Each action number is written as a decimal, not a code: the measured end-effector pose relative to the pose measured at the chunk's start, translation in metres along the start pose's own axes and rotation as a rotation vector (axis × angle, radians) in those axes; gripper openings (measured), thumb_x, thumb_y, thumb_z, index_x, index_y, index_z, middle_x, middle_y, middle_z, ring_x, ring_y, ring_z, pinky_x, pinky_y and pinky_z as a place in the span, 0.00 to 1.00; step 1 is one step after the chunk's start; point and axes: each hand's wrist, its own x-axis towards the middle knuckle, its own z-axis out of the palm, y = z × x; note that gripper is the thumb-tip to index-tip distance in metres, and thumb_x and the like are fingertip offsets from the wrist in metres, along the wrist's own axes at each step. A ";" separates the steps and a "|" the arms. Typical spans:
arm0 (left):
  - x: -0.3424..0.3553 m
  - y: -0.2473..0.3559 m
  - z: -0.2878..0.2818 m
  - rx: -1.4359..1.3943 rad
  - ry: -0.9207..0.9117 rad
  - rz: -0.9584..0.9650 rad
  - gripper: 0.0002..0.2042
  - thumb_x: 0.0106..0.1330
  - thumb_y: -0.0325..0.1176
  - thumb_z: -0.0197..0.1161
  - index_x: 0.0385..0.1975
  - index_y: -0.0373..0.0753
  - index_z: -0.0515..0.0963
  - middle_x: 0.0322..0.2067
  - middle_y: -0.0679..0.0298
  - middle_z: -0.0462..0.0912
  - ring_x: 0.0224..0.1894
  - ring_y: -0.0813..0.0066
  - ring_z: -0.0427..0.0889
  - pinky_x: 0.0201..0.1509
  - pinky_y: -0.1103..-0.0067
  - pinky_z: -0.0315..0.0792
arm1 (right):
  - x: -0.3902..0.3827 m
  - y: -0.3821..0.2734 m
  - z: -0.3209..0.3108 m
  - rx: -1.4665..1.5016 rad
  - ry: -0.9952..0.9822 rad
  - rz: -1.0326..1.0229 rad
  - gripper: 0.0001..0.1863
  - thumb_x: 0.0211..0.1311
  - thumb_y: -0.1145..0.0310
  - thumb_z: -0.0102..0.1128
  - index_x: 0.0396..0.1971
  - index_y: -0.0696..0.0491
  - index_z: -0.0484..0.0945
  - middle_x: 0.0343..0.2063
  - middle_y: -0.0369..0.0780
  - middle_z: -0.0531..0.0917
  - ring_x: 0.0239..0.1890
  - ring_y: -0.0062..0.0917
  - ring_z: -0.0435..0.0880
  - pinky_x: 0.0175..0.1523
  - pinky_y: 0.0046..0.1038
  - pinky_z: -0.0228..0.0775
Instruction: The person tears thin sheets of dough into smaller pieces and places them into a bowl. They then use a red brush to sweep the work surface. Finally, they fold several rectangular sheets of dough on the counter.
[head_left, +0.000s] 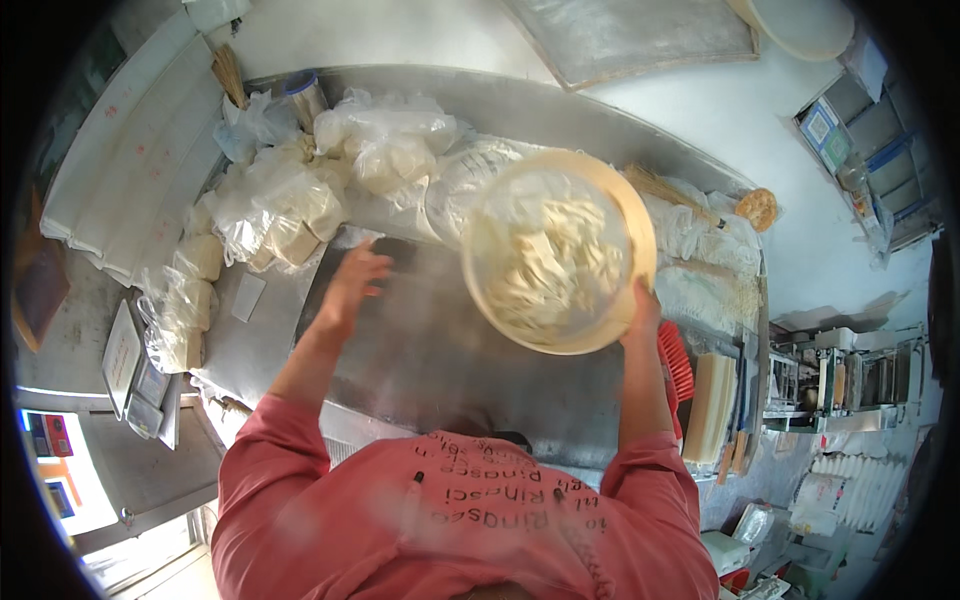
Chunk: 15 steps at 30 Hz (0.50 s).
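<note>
Bright, slightly hazy light is falling across a workspace bent by the fisheye lens.
Strong daylight-like glare is coming from the bright opening (155, 553) at lower left, which is bleaching toward white, while the pale wall (690, 120) is showing a cool, even brightness and, at right, a soft shadow (845, 312). The steel worktop (450, 380) is returning a diffuse sheen; the plastic bags (275, 195) are catching small glints. The left hand (352, 283) and the bowl (641, 230) are blurring slightly. Toward the black border (930, 40), straight edges are bowing and detail is softening.
</note>
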 end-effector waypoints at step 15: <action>0.016 -0.012 0.064 1.024 0.458 0.609 0.29 0.50 0.35 0.64 0.53 0.32 0.67 0.49 0.49 0.71 0.54 0.51 0.68 0.61 0.71 0.59 | -0.041 0.066 0.032 -0.555 0.245 0.015 0.16 0.56 0.65 0.56 0.41 0.57 0.69 0.24 0.41 0.72 0.24 0.34 0.77 0.29 0.35 0.73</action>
